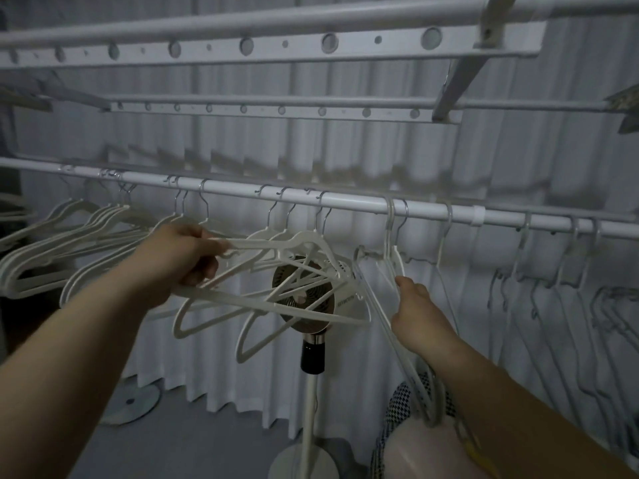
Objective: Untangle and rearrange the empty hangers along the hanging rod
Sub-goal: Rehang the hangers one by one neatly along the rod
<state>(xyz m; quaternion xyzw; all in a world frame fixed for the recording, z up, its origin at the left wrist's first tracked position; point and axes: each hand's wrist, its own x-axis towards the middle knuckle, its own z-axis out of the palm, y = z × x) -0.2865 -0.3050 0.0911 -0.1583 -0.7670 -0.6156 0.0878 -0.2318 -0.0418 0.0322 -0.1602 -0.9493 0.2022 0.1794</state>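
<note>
Rod (345, 198): smooth white-coated metal, slight sheen. Hangers (276, 305): matt white plastic, with shiny bare metal hooks (204, 198). Thin hangers (387, 305): pale, smooth, coated wire. Curtain (242, 357): white pleated cloth, matt. Fan (307, 288): glossy plastic.

We see a dim, grey-toned scene with flat, soft light and no clear source. The pleated white curtain (345, 150) carries only faint vertical shading between its folds. Wide-angle distortion bends the long white metal hanging rod (345, 202) and the perforated white overhead rails (269, 46). Edges smear: the thin white wire hangers (570, 305) at the right look blurred and streaked, and the corners darken.
</note>
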